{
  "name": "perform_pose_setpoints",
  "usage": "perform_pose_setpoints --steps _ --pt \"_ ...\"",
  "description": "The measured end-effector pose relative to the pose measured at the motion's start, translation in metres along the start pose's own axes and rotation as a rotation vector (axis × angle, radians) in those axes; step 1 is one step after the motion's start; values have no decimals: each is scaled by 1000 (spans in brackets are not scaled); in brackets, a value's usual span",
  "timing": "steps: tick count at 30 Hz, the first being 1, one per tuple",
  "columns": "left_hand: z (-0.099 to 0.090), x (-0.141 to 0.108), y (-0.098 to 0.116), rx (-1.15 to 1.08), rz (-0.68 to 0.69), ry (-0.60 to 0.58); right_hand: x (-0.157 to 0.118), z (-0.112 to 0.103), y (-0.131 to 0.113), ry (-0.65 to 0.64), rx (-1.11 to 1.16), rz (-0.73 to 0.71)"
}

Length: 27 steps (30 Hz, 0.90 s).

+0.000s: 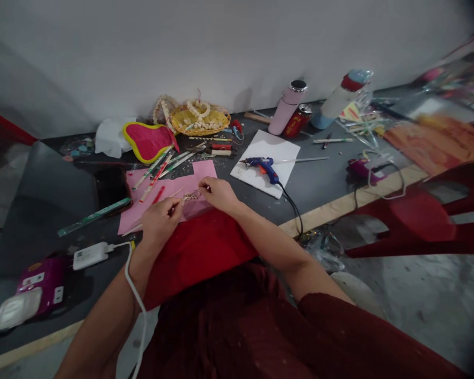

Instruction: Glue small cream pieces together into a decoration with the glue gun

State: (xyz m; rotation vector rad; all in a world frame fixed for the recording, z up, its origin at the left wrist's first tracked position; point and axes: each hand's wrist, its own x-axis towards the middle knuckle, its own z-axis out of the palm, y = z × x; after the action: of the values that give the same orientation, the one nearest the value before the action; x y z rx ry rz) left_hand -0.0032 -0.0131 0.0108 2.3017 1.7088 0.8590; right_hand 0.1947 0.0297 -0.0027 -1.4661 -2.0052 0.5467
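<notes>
Between my two hands, low over the pink paper [184, 184], stretches a small pale beaded strand [190, 196]; its details are too small to make out. My left hand [161, 217] is closed, with thumb and forefinger pinched at the strand's left end. At the other end my right hand [219, 195] pinches it with closed fingertips. A red cloth [197, 247] hangs over the table edge beneath my wrists. Chopstick wrappers [155, 173] lie on the paper beyond my left hand.
A blue glue gun [263, 164] rests on a white board [256, 181], its black cord running off the edge. Behind stand a yellow basket [176, 126], a pink flask [287, 108] and a red can [298, 121]. A white cable [136, 292] crosses my left forearm.
</notes>
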Motion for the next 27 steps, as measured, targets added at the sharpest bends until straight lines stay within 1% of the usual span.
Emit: perform_pose_setpoints --steps 4,7,11,14,16,18,20,22,24,27 --pt "-2 0 0 11 -6 -17 1 2 0 -2 1 -14" --pt "-3 0 -1 7 -17 -16 0 -6 -1 10 73 -29" --pt "-3 0 -1 10 -24 -30 -13 -29 -7 -33 112 -80" --pt "-3 0 0 20 -31 -55 -29 -53 -1 -68 70 -93" --pt "-3 0 0 29 -45 -69 -40 -71 12 -39 -14 -75" --pt "-3 0 0 30 -52 -75 -48 -92 34 42 -155 -29" --pt "-2 0 0 22 -45 -71 -52 -112 60 164 -332 76" --pt "0 -1 -1 11 -31 -57 -55 -128 85 223 -512 183" --pt "2 -1 -1 6 -14 -36 -56 -137 103 193 -585 302" --pt "3 -1 -2 13 6 -19 -54 -138 115 108 -562 457"
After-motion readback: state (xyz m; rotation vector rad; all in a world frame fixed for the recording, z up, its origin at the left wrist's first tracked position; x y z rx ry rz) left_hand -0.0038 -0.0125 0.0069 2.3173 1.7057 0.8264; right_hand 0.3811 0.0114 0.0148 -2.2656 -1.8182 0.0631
